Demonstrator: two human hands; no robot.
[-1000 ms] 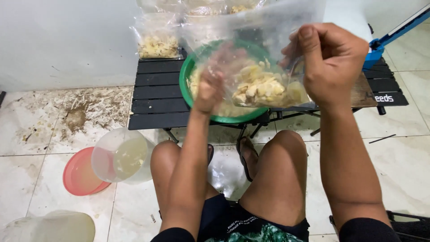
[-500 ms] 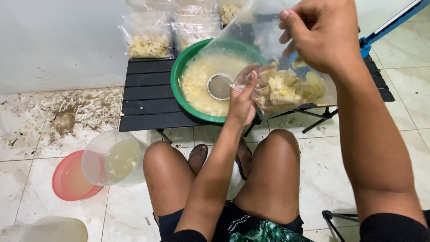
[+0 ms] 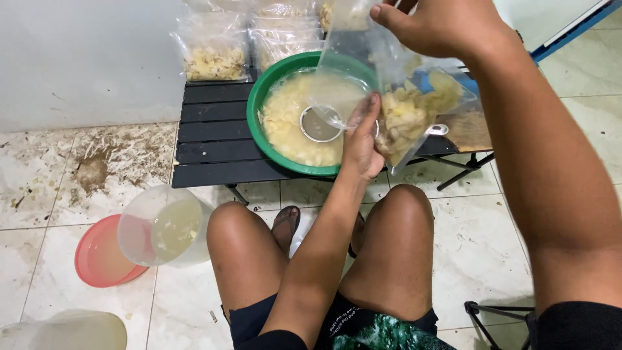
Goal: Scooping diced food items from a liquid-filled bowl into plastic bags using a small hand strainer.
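Right hand [image 3: 447, 26] at twelve o'clock, fingers [image 3: 389, 14] pinched shut on the top edge of a clear plastic bag [image 3: 395, 97]. Left hand [image 3: 361, 139] lower, fingers laid flat against the bag's side, pressing rather than clamping around it. Bag hanging above the right rim of the green basin [image 3: 259, 97], over the dark slatted counter [image 3: 207, 139]. Long axis running steeply from twelve o'clock down to about five, mouth up, heavy end of pale yellow chunks [image 3: 408, 113] sagging low. Likely slip: top edge sliding from the pinch under that weight, spilling chunks onto the counter or tiles. In the basin, more pale mash and a small metal strainer [image 3: 319, 123]. Filled bags [image 3: 214, 48] at eleven o'clock; clear tub [image 3: 162, 227] and pink lid [image 3: 97, 259] on the floor at eight.
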